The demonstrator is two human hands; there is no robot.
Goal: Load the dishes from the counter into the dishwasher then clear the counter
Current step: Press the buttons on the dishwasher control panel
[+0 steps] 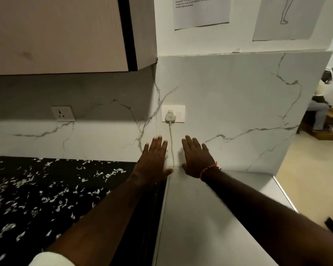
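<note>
Both my hands are stretched forward, palms down, fingers straight, holding nothing. My left hand (pixel 154 156) hovers over the far right end of the black speckled counter (pixel 46 192). My right hand (pixel 197 156) is over the back of a flat white appliance top (pixel 200 217) beside the counter, an orange thread band on its wrist. A white cord (pixel 172 146) runs down the wall between the two hands. No dishes are in view, and no dishwasher door shows.
A white plug (pixel 169 115) sits in a wall socket with a red light; a second socket (pixel 62 113) is further left. A wall cabinet (pixel 56 33) hangs above the counter. Papers (pixel 200 11) are stuck on the wall. A person (pixel 319 100) sits at far right.
</note>
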